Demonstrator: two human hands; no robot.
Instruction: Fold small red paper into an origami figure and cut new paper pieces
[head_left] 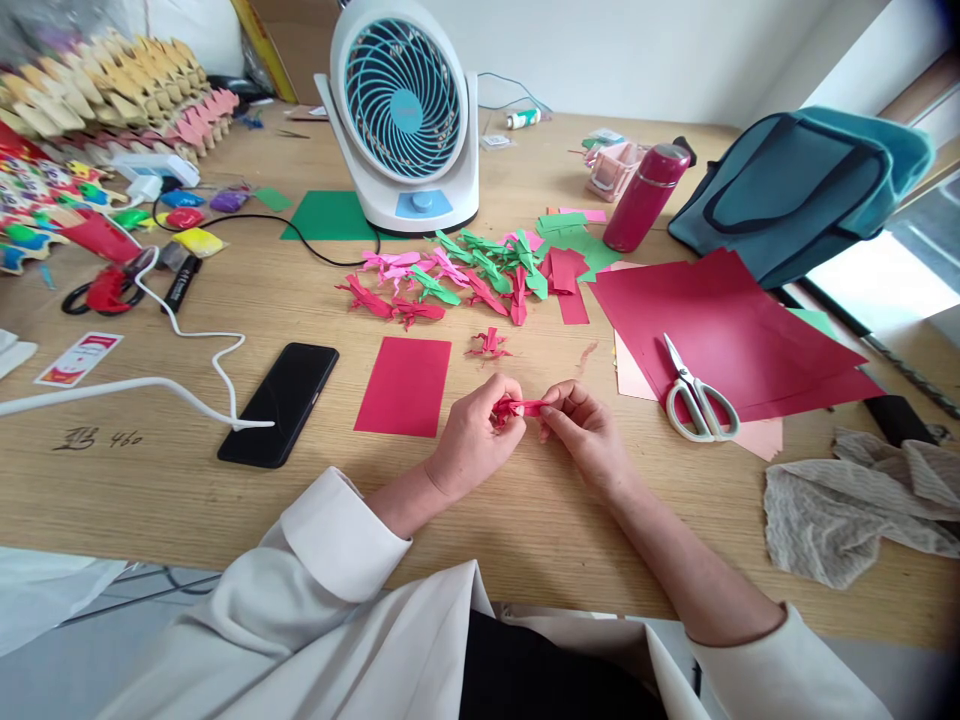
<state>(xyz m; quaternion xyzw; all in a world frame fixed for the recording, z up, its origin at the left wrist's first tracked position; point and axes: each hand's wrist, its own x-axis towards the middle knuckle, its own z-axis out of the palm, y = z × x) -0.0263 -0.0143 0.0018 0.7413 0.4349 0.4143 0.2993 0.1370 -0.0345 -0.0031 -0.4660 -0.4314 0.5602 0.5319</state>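
Between my two hands is a small red folded paper figure, held just above the table. My left hand pinches its left end, where thin folded bits stick out between the fingers. At the other end, my right hand grips the narrow tip between thumb and fingers. Just beyond them lies a small red folded paper piece with thin legs. A red paper rectangle rests flat to the left of my left hand. Farther back is a pile of folded paper figures in green, pink and red.
Scissors lie on large red sheets at right, near a red bottle and a blue bag. A fan stands behind. A black phone and white cable are at left. A crumpled cloth sits right.
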